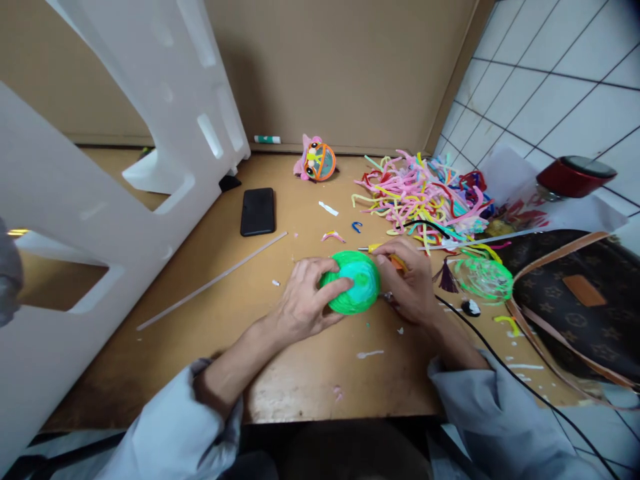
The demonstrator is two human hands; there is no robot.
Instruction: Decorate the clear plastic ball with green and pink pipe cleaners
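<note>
My left hand (310, 293) grips a round coiled disc (361, 285), bright green around the rim and turquoise in the middle. Its thumb lies across the face of the disc. At the disc's right edge, my right hand (407, 277) is closed, thumb and index finger pinched against the rim; anything thin between them is hidden. Behind that hand shows a yellow glue gun (373, 248), its metal nozzle pointing left. The rest of the gun is mostly covered by the hand.
Fuzzy craft stems (425, 193) lie heaped at back right, near a red-lidded bottle (575, 177) and a brown bag (590, 293). A black phone (258, 212), a glue stick (213, 281) and a decorated figure (317, 160) lie left and back. A black cable (500, 357) crosses the right side.
</note>
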